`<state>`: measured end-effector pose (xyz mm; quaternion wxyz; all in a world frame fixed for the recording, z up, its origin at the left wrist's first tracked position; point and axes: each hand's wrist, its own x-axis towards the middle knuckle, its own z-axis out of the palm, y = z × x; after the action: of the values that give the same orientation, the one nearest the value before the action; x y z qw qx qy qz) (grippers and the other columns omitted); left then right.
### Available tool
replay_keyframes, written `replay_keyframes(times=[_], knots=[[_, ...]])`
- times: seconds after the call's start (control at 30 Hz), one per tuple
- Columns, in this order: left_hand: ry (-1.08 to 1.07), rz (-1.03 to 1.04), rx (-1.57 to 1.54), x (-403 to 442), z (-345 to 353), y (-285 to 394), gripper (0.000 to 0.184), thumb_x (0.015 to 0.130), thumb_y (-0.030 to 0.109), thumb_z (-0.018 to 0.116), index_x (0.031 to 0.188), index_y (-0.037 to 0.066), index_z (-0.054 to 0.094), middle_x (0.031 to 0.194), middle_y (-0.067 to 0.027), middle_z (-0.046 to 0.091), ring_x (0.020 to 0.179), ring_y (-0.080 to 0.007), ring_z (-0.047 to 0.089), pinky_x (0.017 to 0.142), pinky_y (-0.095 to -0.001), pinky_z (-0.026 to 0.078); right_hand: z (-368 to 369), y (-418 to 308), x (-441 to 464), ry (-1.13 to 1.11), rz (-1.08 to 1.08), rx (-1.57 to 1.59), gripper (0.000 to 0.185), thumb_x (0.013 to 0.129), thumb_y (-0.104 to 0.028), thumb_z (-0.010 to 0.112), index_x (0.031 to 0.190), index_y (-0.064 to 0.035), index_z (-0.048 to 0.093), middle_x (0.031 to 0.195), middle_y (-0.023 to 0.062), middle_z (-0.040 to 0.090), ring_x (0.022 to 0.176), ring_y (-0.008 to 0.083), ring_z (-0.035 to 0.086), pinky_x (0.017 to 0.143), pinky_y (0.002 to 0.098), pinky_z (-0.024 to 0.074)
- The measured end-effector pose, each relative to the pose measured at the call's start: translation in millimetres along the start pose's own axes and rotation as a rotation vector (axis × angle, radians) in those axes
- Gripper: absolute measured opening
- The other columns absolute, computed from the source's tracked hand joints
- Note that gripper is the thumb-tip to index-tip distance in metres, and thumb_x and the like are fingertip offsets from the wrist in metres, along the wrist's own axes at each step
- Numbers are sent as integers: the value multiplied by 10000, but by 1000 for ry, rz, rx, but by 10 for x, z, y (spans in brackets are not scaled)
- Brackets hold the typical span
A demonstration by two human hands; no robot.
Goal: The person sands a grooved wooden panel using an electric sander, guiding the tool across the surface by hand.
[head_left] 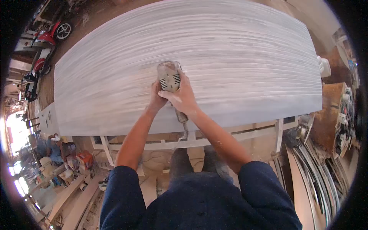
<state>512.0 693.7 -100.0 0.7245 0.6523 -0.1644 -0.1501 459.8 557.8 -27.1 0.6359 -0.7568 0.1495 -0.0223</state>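
A dusty electric sander (167, 71) with dark vent slots rests on a broad panel (245, 50) streaked white and grey. My left hand (156, 96) wraps round the near left side of its body. On the other side my right hand (181, 95) is closed over it, the thumb lying across toward the left hand. A narrower tail part (181, 116) sticks out toward me below my wrists, with a cord or hose (185, 132) hanging over the panel's near edge. The sander's underside is hidden against the panel.
A white frame (168, 145) supports the panel. On the right are a wooden cabinet (330, 115), a white jug (324, 67) and long strips (314, 172). Red motorbikes (46, 38) stand at left; a person (56, 148) is low on the left, near boards (78, 199).
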Motion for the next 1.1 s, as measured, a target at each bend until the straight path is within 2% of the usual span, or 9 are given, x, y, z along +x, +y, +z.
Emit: replay_keyframes(times=[0.3,0.37,0.4,0.47,0.5,0.67,0.83,0.9,1.1], knots=[[-42,-184,-182,693,2338,-420,584,700,97,823,1231,31,589,1188,-154,652,1095,-265,644,929,-378,515,-2260,577,-36,144,-11,129,889,709,-191,871,1410,64,388,1239,170,593,1152,255,588,980,369,488],[-86,89,289,807,2883,-272,593,651,102,837,1193,28,607,1165,-180,651,1091,-330,639,933,-401,512,-2833,570,-74,181,23,12,859,706,-185,866,1405,33,417,1217,161,620,1135,259,607,966,373,497],[-70,-53,-74,904,3224,-515,584,645,115,834,1175,25,606,1144,-194,649,1074,-359,636,929,-419,511,-3118,460,-108,196,65,-73,916,679,-254,868,1414,51,414,1226,217,619,1143,318,614,978,401,493],[-84,68,64,1003,3729,-637,544,642,142,822,1125,26,602,1094,-215,646,1051,-403,626,918,-452,507,-3514,498,-149,327,47,-382,962,657,-337,863,1409,68,420,1203,279,635,1125,394,633,966,440,502],[-116,324,564,1034,3912,-502,513,646,157,814,1094,29,599,1065,-223,644,1044,-419,620,910,-467,504,-3671,583,-150,449,-19,-610,946,662,-352,856,1395,66,430,1172,283,651,1099,412,646,943,450,516],[-269,381,393,1267,4880,-588,507,626,162,821,1042,29,564,1043,-204,642,1069,-404,610,947,-477,483,-4458,623,-214,519,257,-709,814,720,-374,806,1344,10,452,1093,288,680,995,429,685,854,469,549],[-322,390,361,1001,4570,-493,541,606,169,826,1059,34,561,1052,-206,639,1087,-419,596,1003,-482,457,-4133,488,-403,488,347,-658,717,722,-340,815,1260,-5,479,1036,259,699,957,396,703,814,447,554],[-327,330,374,855,4056,-344,554,616,174,825,1079,29,558,1046,-201,642,1094,-418,595,1051,-479,430,-3720,518,-431,492,270,-699,611,740,-258,810,1211,-19,503,907,163,688,738,211,678,636,341,551],[-149,369,495,426,2512,-251,612,601,186,841,1110,22,543,1048,-206,641,1114,-398,595,1090,-470,395,-2163,154,-428,388,184,-656,678,718,-323,805,1199,14,466,945,286,691,901,452,691,773,494,543]])
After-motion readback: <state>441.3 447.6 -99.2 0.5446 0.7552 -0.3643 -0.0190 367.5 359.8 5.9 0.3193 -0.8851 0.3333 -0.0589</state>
